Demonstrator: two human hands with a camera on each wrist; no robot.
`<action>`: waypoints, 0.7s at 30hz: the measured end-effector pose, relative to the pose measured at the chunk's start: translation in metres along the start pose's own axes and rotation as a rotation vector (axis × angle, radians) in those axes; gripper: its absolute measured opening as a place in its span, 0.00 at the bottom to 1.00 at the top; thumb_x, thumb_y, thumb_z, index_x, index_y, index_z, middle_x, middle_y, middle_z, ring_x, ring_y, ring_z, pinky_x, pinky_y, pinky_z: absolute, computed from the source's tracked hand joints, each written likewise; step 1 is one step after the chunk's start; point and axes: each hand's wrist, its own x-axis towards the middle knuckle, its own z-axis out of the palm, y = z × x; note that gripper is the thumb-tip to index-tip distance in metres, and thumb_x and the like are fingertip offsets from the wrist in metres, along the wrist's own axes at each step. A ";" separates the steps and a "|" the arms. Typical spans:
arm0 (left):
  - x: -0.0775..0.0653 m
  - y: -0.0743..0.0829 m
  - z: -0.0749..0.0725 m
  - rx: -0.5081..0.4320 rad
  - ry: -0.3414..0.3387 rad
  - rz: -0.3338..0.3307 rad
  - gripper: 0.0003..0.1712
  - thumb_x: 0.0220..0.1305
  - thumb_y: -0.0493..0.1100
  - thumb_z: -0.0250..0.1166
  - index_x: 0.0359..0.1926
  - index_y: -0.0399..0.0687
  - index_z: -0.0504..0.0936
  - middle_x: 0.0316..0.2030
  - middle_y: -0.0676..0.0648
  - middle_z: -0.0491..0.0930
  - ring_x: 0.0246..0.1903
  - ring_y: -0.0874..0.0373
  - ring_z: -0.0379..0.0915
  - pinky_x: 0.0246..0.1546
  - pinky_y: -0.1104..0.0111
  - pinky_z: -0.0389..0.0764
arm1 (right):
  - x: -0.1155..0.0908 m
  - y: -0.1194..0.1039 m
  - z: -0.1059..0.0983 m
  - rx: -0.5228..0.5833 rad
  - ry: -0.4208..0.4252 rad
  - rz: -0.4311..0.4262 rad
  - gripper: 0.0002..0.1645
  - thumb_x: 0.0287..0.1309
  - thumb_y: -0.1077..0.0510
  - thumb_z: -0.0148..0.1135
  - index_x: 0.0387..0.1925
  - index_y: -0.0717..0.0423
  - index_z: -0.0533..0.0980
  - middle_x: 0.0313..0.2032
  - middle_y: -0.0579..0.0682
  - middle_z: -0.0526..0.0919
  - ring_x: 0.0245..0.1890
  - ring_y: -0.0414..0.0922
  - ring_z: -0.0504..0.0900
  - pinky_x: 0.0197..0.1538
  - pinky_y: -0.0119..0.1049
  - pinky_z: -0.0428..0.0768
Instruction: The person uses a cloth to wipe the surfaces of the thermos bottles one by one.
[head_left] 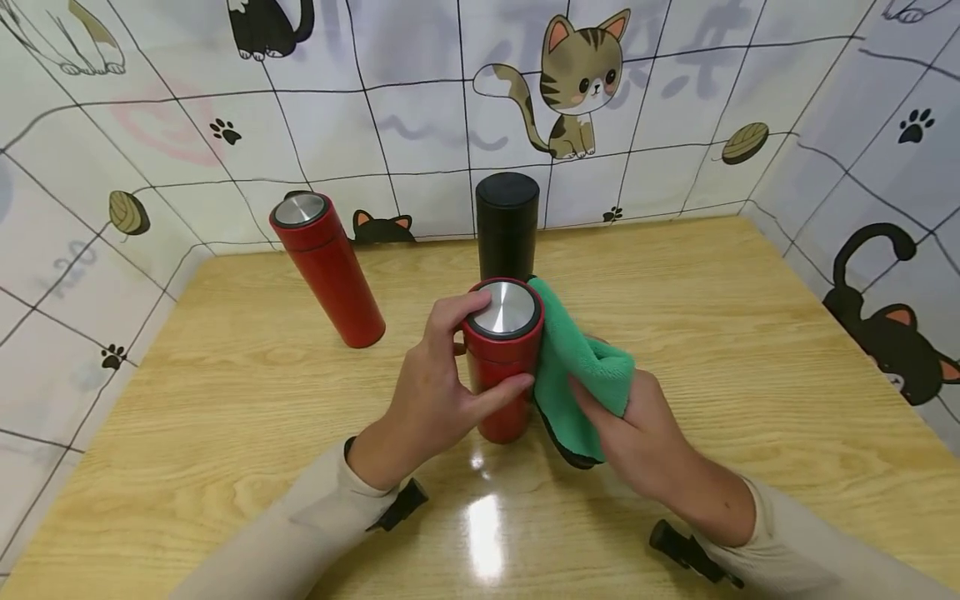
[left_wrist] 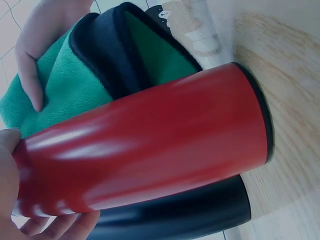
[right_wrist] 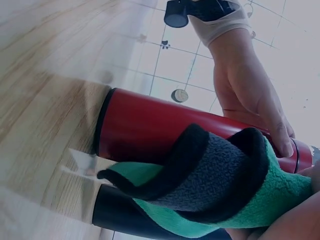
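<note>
My left hand [head_left: 429, 385] grips a red thermos [head_left: 502, 375] near its top, thumb across the front and a finger on the silver lid. The thermos stands upright, its black-edged base close to the table in the left wrist view. A green cloth [head_left: 573, 367] with a dark grey back and black edging is bunched in my right hand [head_left: 648, 437]. It lies along the right side of the red thermos [right_wrist: 145, 122], and part of it hangs down loose. Fingers of the right hand are partly hidden by the cloth.
Behind the held thermos stands a black thermos [head_left: 507, 225], its lower part covered from the head view. A second red thermos [head_left: 330, 271] stands at the back left. The wooden table [head_left: 225, 400] meets cat-patterned walls [head_left: 420, 125] at the back and sides.
</note>
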 end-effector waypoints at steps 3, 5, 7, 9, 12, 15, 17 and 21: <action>-0.001 -0.002 -0.001 0.008 0.009 0.007 0.53 0.48 0.44 0.81 0.67 0.42 0.56 0.60 0.40 0.71 0.56 0.51 0.78 0.44 0.63 0.87 | 0.000 0.000 0.000 -0.043 -0.007 0.024 0.25 0.72 0.65 0.51 0.68 0.52 0.71 0.54 0.52 0.83 0.46 0.32 0.82 0.48 0.25 0.81; -0.002 -0.002 -0.001 0.021 0.014 0.013 0.54 0.47 0.45 0.81 0.67 0.42 0.56 0.59 0.39 0.71 0.55 0.51 0.79 0.43 0.62 0.87 | -0.001 -0.001 0.001 -0.025 0.014 0.008 0.25 0.71 0.66 0.52 0.67 0.54 0.72 0.55 0.54 0.83 0.48 0.33 0.82 0.51 0.25 0.81; -0.001 -0.002 -0.001 0.044 0.018 0.019 0.54 0.47 0.46 0.82 0.67 0.42 0.56 0.59 0.39 0.71 0.54 0.51 0.79 0.42 0.63 0.87 | -0.001 -0.003 0.002 0.004 0.034 -0.026 0.27 0.70 0.68 0.52 0.68 0.54 0.71 0.58 0.56 0.81 0.54 0.34 0.81 0.55 0.24 0.79; 0.000 -0.001 -0.001 0.066 0.020 0.024 0.54 0.47 0.47 0.82 0.67 0.43 0.56 0.59 0.40 0.72 0.54 0.51 0.79 0.41 0.64 0.87 | -0.002 -0.003 0.002 0.025 0.035 -0.052 0.29 0.69 0.70 0.51 0.69 0.53 0.70 0.62 0.58 0.78 0.60 0.34 0.78 0.60 0.24 0.77; 0.000 0.000 -0.002 0.098 0.022 0.029 0.55 0.47 0.48 0.82 0.67 0.44 0.55 0.60 0.39 0.73 0.53 0.51 0.80 0.40 0.65 0.87 | -0.002 -0.002 0.001 0.011 -0.001 -0.039 0.28 0.71 0.68 0.50 0.70 0.53 0.69 0.59 0.56 0.80 0.55 0.34 0.81 0.55 0.25 0.79; 0.000 0.001 -0.002 0.116 0.023 0.032 0.55 0.46 0.48 0.82 0.67 0.43 0.55 0.59 0.39 0.76 0.52 0.50 0.82 0.40 0.65 0.87 | -0.001 0.001 0.001 -0.038 -0.037 0.005 0.26 0.73 0.65 0.50 0.69 0.56 0.70 0.53 0.54 0.83 0.45 0.33 0.83 0.47 0.26 0.82; 0.000 0.002 -0.002 0.119 0.025 0.029 0.55 0.46 0.48 0.82 0.67 0.42 0.55 0.58 0.39 0.77 0.51 0.49 0.82 0.40 0.65 0.87 | -0.001 0.002 0.001 -0.048 -0.038 0.021 0.24 0.73 0.65 0.50 0.68 0.57 0.71 0.51 0.53 0.84 0.42 0.33 0.82 0.46 0.27 0.82; 0.000 0.003 -0.001 0.074 0.030 0.014 0.55 0.47 0.46 0.82 0.67 0.41 0.55 0.59 0.38 0.76 0.55 0.50 0.80 0.45 0.63 0.87 | -0.001 -0.001 0.002 0.025 0.014 -0.026 0.28 0.70 0.68 0.52 0.69 0.54 0.70 0.61 0.53 0.80 0.56 0.34 0.80 0.56 0.25 0.79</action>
